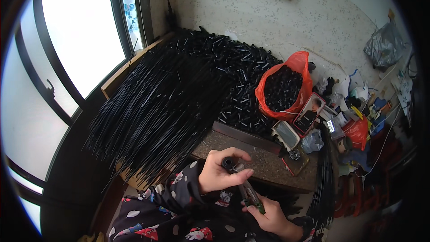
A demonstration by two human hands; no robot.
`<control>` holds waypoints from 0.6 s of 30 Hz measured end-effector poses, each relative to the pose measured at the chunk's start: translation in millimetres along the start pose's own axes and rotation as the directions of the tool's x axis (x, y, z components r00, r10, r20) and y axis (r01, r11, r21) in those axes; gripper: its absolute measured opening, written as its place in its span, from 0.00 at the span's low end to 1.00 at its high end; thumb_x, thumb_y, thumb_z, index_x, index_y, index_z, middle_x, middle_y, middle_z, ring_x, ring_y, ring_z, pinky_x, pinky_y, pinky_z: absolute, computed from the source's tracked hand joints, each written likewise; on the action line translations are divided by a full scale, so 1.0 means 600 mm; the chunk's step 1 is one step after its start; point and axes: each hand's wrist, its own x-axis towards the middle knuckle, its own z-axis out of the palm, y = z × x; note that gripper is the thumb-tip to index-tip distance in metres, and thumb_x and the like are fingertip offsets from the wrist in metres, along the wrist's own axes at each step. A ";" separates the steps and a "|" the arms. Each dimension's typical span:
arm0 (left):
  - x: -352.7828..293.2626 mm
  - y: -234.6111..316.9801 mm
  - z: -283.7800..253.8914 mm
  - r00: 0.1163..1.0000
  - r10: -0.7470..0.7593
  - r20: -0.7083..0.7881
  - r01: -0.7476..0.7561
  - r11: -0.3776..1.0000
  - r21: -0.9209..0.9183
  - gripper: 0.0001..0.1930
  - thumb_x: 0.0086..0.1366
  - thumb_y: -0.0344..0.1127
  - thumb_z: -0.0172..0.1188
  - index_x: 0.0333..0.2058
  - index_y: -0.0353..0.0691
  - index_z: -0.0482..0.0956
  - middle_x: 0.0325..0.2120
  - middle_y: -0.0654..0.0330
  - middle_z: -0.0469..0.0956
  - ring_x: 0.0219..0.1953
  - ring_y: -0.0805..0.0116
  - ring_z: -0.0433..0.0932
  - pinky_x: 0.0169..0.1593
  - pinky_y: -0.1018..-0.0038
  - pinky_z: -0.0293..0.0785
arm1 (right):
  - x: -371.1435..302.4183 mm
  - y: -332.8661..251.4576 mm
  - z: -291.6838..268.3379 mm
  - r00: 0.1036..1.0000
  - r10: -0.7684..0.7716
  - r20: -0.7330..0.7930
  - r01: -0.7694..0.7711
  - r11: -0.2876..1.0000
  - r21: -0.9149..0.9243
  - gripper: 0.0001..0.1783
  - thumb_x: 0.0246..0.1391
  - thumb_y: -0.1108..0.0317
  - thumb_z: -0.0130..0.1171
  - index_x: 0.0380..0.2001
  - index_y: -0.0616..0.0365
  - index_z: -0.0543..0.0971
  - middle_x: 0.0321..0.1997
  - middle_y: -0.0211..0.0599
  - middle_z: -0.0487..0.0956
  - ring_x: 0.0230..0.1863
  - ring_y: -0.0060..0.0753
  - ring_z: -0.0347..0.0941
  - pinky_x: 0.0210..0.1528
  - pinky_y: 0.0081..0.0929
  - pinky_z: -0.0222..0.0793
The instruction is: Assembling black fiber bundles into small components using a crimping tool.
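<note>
My left hand [214,173] is closed around a short black tube [227,162], its round open end facing up between thumb and forefinger. In my right hand [271,218] is a pair of pliers [251,195] with green on its handles, held in front of my lap. The metal jaws reach up to the tube and my left thumb; whether they grip anything is hidden. Both hands are just short of the near edge of a speckled brown tabletop [233,151].
Long thin black rods [148,107] cover the left side, their ends jutting out over the near edge. Behind lie piled short black tubes [242,69]. A red plastic bag [305,74] holds small black parts. Phones [310,113] and clutter stand at right; more rods [321,183] hang there.
</note>
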 end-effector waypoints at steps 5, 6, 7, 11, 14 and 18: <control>0.000 0.005 0.000 0.993 0.072 -0.089 -0.078 0.995 -0.066 0.16 0.50 0.32 0.64 0.37 0.32 0.74 0.14 0.71 0.68 0.18 0.86 0.63 0.22 0.86 0.55 | 0.023 -0.021 0.013 0.921 -0.332 -0.204 0.235 0.891 -0.389 0.23 0.53 0.73 0.52 0.53 0.63 0.65 0.25 0.39 0.77 0.22 0.23 0.74 0.27 0.23 0.70; -0.004 -0.001 0.003 0.988 0.081 -0.128 -0.089 0.994 -0.057 0.16 0.50 0.32 0.63 0.37 0.31 0.74 0.14 0.71 0.68 0.18 0.86 0.63 0.22 0.86 0.55 | 0.022 -0.020 0.018 0.920 -0.335 -0.203 0.238 0.890 -0.390 0.23 0.53 0.73 0.52 0.53 0.63 0.65 0.25 0.39 0.77 0.22 0.23 0.74 0.27 0.23 0.70; -0.006 -0.006 0.005 0.982 0.091 -0.167 -0.100 0.994 -0.047 0.16 0.51 0.32 0.63 0.37 0.31 0.74 0.14 0.71 0.68 0.19 0.86 0.62 0.22 0.86 0.54 | 0.018 -0.016 0.024 0.947 -0.252 -0.197 0.182 0.931 -0.316 0.23 0.52 0.73 0.52 0.53 0.63 0.65 0.24 0.38 0.76 0.22 0.23 0.73 0.26 0.22 0.69; -0.009 -0.006 0.008 0.989 -0.006 -0.147 -0.008 0.995 -0.098 0.19 0.52 0.33 0.62 0.41 0.30 0.72 0.16 0.70 0.69 0.19 0.86 0.62 0.23 0.87 0.56 | 0.013 -0.011 0.021 0.979 -0.089 -0.183 0.061 0.987 -0.152 0.23 0.52 0.74 0.52 0.53 0.62 0.66 0.21 0.34 0.74 0.20 0.21 0.71 0.26 0.20 0.68; -0.001 0.012 -0.001 0.997 -0.007 -0.072 -0.003 0.991 -0.136 0.21 0.57 0.33 0.57 0.48 0.31 0.67 0.19 0.71 0.71 0.21 0.86 0.64 0.29 0.88 0.60 | 0.037 -0.006 -0.020 0.954 -0.248 -0.169 0.216 0.958 -0.187 0.19 0.51 0.74 0.53 0.48 0.62 0.71 0.23 0.32 0.72 0.19 0.18 0.68 0.24 0.17 0.66; -0.003 -0.006 -0.001 1.000 -0.014 -0.006 0.014 0.999 -0.043 0.15 0.62 0.33 0.53 0.46 0.33 0.70 0.17 0.69 0.71 0.21 0.86 0.63 0.26 0.87 0.59 | 0.077 0.091 -0.081 0.914 -0.268 -0.303 0.144 0.915 -0.378 0.16 0.50 0.64 0.57 0.39 0.62 0.73 0.30 0.38 0.70 0.28 0.33 0.71 0.33 0.29 0.67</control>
